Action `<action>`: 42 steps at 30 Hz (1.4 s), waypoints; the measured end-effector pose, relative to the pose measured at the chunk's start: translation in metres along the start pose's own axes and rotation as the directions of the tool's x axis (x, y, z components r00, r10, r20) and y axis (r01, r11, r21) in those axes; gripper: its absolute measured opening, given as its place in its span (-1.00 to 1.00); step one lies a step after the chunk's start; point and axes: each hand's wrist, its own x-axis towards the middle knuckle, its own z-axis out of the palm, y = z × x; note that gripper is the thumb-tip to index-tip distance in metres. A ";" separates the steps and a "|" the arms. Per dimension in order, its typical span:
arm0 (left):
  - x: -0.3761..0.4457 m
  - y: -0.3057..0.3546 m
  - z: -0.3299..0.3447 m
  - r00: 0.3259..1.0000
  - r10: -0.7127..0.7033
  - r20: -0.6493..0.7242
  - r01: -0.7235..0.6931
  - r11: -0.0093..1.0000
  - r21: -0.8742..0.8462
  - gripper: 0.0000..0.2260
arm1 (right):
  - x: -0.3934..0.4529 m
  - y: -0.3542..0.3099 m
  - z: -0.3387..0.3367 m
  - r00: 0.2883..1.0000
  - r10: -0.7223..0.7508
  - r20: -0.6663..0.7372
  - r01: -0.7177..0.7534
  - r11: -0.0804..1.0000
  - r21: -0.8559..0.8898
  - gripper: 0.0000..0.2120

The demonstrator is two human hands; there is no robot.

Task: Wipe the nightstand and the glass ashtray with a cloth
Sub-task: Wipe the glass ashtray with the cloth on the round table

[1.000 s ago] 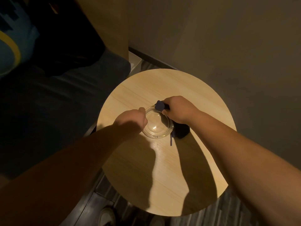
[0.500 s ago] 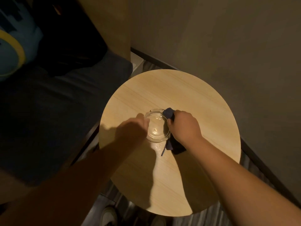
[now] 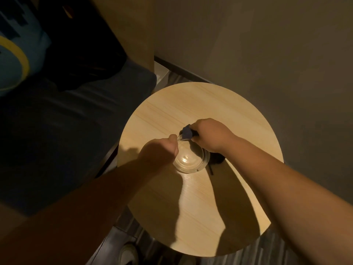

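Left hand (image 3: 159, 151): gripping ashtray (image 3: 191, 159) rim, centre frame.
Right hand (image 3: 210, 135): pinching dark cloth (image 3: 186, 133), pressing against ashtray's far rim.
Ashtray: resting on round counter (image 3: 219, 217).

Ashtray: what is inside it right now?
The ashtray looks empty: clear glass, only light glints. The right hand presses the cloth on its far rim, hiding that edge; the left hand covers the near-left side.
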 end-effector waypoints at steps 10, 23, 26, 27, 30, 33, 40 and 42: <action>-0.010 0.003 -0.017 0.979 -0.172 0.111 0.201 0.911 -0.360 -0.81 | -0.029 -0.007 0.022 0.953 0.242 -0.184 -0.229 0.969 0.089 -0.82; -0.013 0.011 -0.015 0.970 -0.217 0.107 0.242 0.882 -0.405 -0.75 | -0.018 0.002 0.009 0.987 0.148 -0.069 -0.137 0.979 0.149 -0.86; -0.011 0.005 -0.007 0.987 -0.142 0.078 0.161 0.916 -0.366 -0.74 | -0.007 0.003 0.000 0.999 0.038 -0.010 -0.037 0.998 0.051 -0.88; -0.011 0.003 -0.006 0.988 -0.130 0.080 0.151 0.921 -0.360 -0.75 | -0.006 0.004 -0.002 1.000 0.012 0.001 -0.012 0.999 0.033 -0.89; -0.012 0.003 0.000 0.992 -0.103 0.078 0.123 0.932 -0.342 -0.78 | -0.001 0.003 -0.001 0.999 -0.050 0.006 0.049 0.998 0.024 -0.84; -0.012 0.004 0.006 0.998 -0.027 0.053 0.040 0.965 -0.258 -0.81 | 0.000 -0.002 0.003 0.995 -0.104 0.004 0.104 0.994 0.039 -0.76; -0.018 0.003 0.004 1.000 -0.009 -0.002 0.009 0.989 -0.148 -0.82 | -0.040 0.015 -0.009 0.983 0.172 -0.064 -0.097 0.783 0.615 -0.80; -0.019 0.003 0.000 0.998 -0.062 0.017 0.064 0.968 -0.244 -0.84 | -0.055 0.019 -0.016 0.976 0.209 -0.067 -0.108 0.724 0.681 -0.82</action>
